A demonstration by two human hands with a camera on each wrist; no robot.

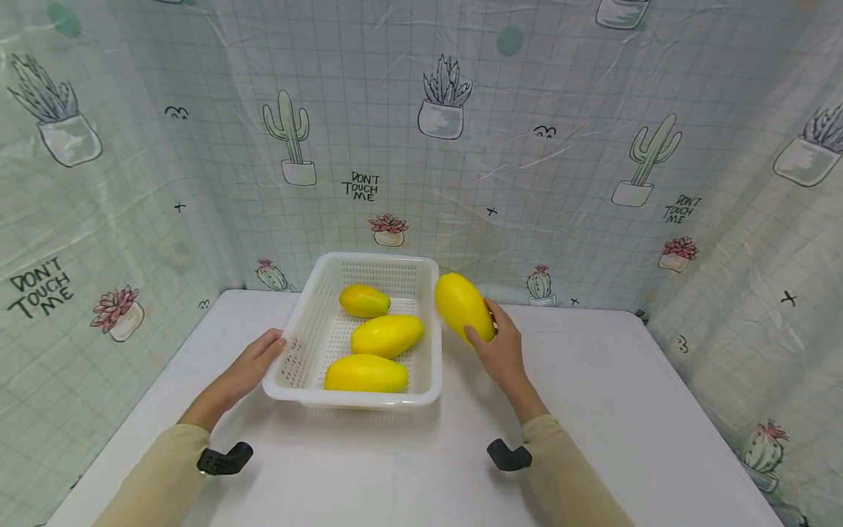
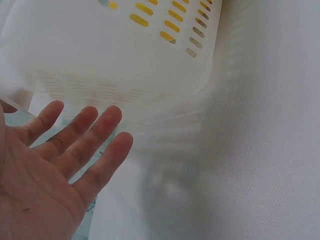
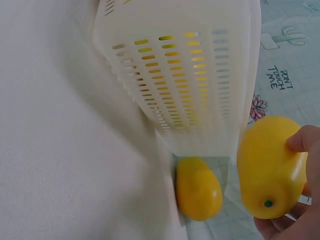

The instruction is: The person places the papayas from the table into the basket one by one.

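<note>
My right hand (image 1: pixel 500 348) grips a yellow mango (image 1: pixel 463 306) just beyond the right rim of a white plastic basket (image 1: pixel 436 359). In the right wrist view this mango (image 3: pixel 272 165) shows a small green stem spot, with the thumb over one side and fingers beneath. My left hand (image 1: pixel 255 359) holds the basket's left rim; its thumb lies over the rim, and the fingers (image 2: pixel 95 135) spread along the outside. Inside the basket lie three mangoes: a small one (image 1: pixel 364 301) at the back, another (image 1: pixel 387 336) midway, a third (image 1: pixel 366 374) at the front.
One more mango (image 3: pixel 198 190) rests on the white table (image 1: pixel 579 410) beside the basket in the right wrist view; it does not show in the head view. A patterned curtain (image 1: pixel 500 176) hangs behind the table and at both sides.
</note>
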